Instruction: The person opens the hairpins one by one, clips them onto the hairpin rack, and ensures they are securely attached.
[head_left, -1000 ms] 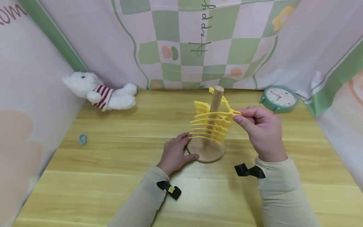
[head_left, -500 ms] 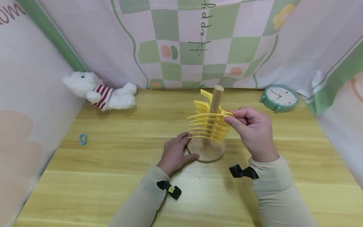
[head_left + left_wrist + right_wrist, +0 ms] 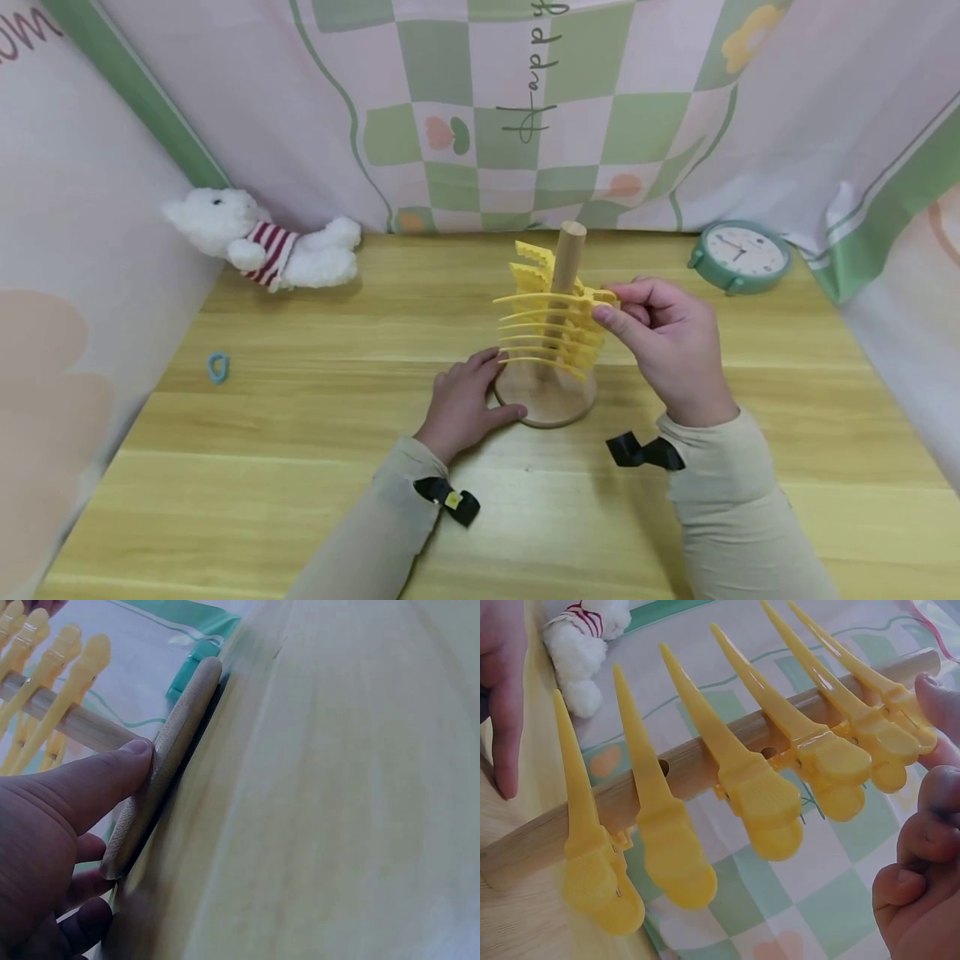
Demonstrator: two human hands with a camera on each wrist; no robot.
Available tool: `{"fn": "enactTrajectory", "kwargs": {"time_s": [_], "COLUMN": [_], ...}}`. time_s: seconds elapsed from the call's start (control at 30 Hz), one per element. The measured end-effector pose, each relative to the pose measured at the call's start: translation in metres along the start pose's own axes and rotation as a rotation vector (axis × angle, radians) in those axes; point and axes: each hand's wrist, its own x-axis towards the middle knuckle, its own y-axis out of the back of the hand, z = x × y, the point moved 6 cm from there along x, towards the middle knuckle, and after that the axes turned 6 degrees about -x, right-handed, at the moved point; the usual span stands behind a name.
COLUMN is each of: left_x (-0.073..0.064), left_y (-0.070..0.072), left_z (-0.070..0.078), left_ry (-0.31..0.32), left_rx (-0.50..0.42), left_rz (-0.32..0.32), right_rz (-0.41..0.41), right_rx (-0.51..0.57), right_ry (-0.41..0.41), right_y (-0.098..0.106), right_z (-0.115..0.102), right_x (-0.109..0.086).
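A wooden stand, with an upright post (image 3: 568, 254) on a round base (image 3: 551, 407), carries several yellow plastic clips, one above another. In the head view my right hand (image 3: 667, 346) pinches the handle end of the topmost yellow clip (image 3: 542, 297) between thumb and fingers. Its long jaws lie around the post, just below the bare top. The lower yellow clips (image 3: 761, 795) show in the right wrist view with tapered tips and rounded handles. My left hand (image 3: 465, 407) holds the base at its left rim; in the left wrist view the thumb (image 3: 112, 776) presses its upper face.
On the wooden table (image 3: 315, 517), a white plush toy (image 3: 300, 258) in a striped shirt lies at the back left. A green clock (image 3: 741, 257) lies at the back right. A small blue ring-shaped piece (image 3: 218, 367) is at the left. Patterned cloth (image 3: 510, 125) hangs behind.
My right hand has moved left with the top clip, bringing it farther across the post. The clip's serrated far jaw now shows left of the post. My left hand stays on the base.
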Motion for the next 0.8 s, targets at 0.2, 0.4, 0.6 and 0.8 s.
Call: {"fn": "enactTrajectory", "kwargs": {"time_s": [0.2,0.4,0.6,0.8], "left_x": [0.0005,0.0006,0.0008,0.0008], "left_y": [0.0003,0.0007,0.001,-0.0003], "left_z": [-0.0001,0.0002,0.0006,-0.0006], "left_ry": [0.002,0.001,-0.006,0.003], "left_rx": [0.001,0.0,0.009,0.009], "left_rz": [-0.004,-0.003,0.006,0.0], "right_rz": [-0.018,-0.05,-0.07,-0.081], "right_rx": [0.024,0.056,0.081,0.101], "right_ry": [-0.034,-0.041,-0.05,-0.053], "right_y": [0.0015,0.0032,0.0041,0.005], "right_z": [0.0003,0.0007,0.0013,0.002], "right_x": [-0.0005,-0.0003,0.0005,0.0008]}}
